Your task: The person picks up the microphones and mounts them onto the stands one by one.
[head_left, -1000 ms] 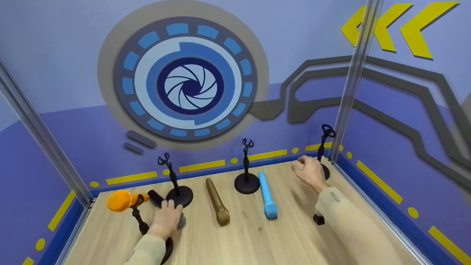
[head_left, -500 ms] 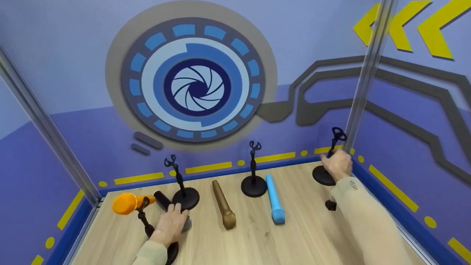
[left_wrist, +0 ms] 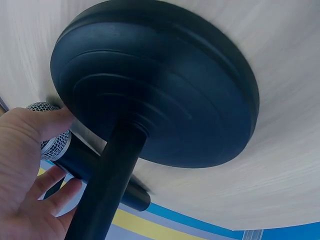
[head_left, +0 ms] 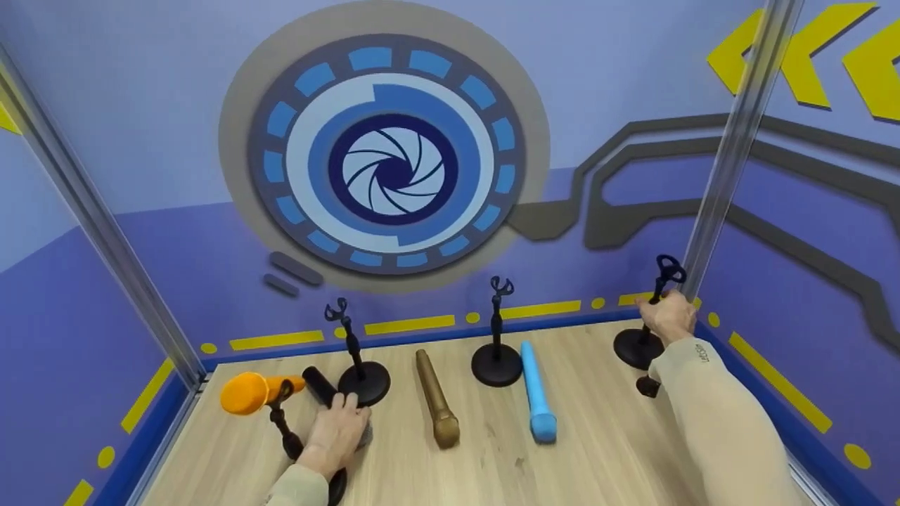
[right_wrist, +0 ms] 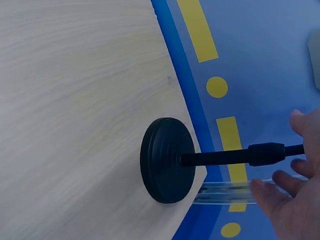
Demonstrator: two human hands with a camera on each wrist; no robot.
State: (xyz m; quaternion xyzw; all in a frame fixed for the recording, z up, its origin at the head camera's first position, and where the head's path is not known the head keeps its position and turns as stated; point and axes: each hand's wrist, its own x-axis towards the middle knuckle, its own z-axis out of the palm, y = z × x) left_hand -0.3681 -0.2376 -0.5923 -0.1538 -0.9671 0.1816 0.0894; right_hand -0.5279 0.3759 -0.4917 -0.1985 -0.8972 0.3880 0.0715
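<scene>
My left hand [head_left: 337, 430] lies over a black microphone [head_left: 320, 386] on the table. In the left wrist view its thumb and fingers are on opposite sides of the microphone's silver mesh head [left_wrist: 54, 148]. At the back right my right hand [head_left: 670, 315] grips the pole of a black microphone stand [head_left: 636, 349]. The right wrist view shows that stand's round base [right_wrist: 167, 161] and its pole [right_wrist: 220, 158] running into the hand. Beside my left hand, an orange microphone [head_left: 247, 393] rests in the clip of a front-left stand [head_left: 285, 432].
A brown-gold microphone [head_left: 437, 404] and a blue microphone [head_left: 538, 400] lie on the wooden table [head_left: 485, 464]. Two further stands, one left [head_left: 363, 383] and one middle [head_left: 497, 362], have nothing in their clips. Blue-purple walls [head_left: 176, 274] with metal corner posts [head_left: 724, 154] enclose the back and sides.
My right hand has moved right and back, from beside the right stand onto its pole. The left hand stays on the black microphone. The head view has turned slightly.
</scene>
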